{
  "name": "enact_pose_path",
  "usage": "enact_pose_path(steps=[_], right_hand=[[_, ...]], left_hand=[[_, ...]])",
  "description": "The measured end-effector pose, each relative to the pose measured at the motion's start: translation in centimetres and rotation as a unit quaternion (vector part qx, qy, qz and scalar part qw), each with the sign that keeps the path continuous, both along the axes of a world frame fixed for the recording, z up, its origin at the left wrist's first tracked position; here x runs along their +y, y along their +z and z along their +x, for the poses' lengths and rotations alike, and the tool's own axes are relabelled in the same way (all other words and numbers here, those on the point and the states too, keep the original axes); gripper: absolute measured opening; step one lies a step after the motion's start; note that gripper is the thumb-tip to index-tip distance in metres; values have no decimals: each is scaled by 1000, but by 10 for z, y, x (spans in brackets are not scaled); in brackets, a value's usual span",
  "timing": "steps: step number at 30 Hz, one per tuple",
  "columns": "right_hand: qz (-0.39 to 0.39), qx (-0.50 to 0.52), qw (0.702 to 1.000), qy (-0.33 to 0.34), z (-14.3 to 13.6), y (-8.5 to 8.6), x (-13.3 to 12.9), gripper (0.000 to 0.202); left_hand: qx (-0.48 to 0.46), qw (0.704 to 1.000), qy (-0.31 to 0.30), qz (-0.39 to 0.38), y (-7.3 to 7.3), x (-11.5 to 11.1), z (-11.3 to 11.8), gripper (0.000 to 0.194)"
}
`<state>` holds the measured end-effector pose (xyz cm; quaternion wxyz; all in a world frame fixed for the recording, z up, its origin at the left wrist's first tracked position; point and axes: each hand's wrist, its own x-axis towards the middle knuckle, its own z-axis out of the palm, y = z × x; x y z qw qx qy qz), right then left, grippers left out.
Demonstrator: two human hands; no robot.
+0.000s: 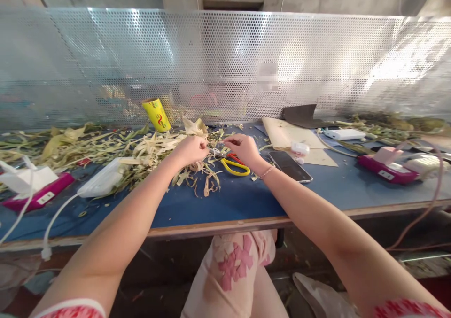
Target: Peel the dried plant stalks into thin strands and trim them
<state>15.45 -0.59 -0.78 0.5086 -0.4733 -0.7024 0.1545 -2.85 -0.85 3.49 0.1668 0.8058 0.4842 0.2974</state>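
Inward from the blue counter's (pixel 218 210) front edge, left hand (pixel 193 151) closed and right hand (pixel 244 148) pinching flank yellow-and-red-handled metal scissors (pixel 235 173), likely for fine control; held contents indiscernible.

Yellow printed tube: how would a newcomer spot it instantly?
Behind the blue tabletop stands a perforated metal screen. Just in front of it, left of centre, a yellow printed tube tilts beside pale dried plant strips. Unlike those thin strips, it is a hollow cylinder.

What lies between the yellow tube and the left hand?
A loose heap of pale dried strips lies between the yellow tube and the left hand, seen in the head view.
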Motion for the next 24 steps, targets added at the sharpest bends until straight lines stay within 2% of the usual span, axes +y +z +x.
enact_pose_path(steps=[2,4,5,8,11,14,17,20,24], right_hand=[[3,3,1000,-5,2,1,1,17],[6,-2,1000,-10,2,1,1,17],[7,-6,1000,-11,2,1,2,16],[5,-16,1000,-3,2,-1,3,17],[3,-37,999,4,1,-3,3,18],[7,-52,999,-1,1,-3,3,17],[5,-51,999,2,1,-2,3,17],[-5,-41,999,16,1,-2,3,16],[-10,-29,999,16,1,-3,4,16]], left_hand=[[145,987,-18,-68,8,-5,-5,21],[251,955,-48,-149,11,-10,-4,27],[288,941,-60,-165,10,-13,-2,32],[339,932,-68,-108,1,-16,6,37],[298,951,-71,-32,-10,-14,13,24],[243,967,-76,-7,-18,-11,16,13],[201,973,-117,-7,-27,-8,18,4],[158,975,-153,-28,-34,-6,21,7],[119,978,-148,-84,-37,-2,21,7]])
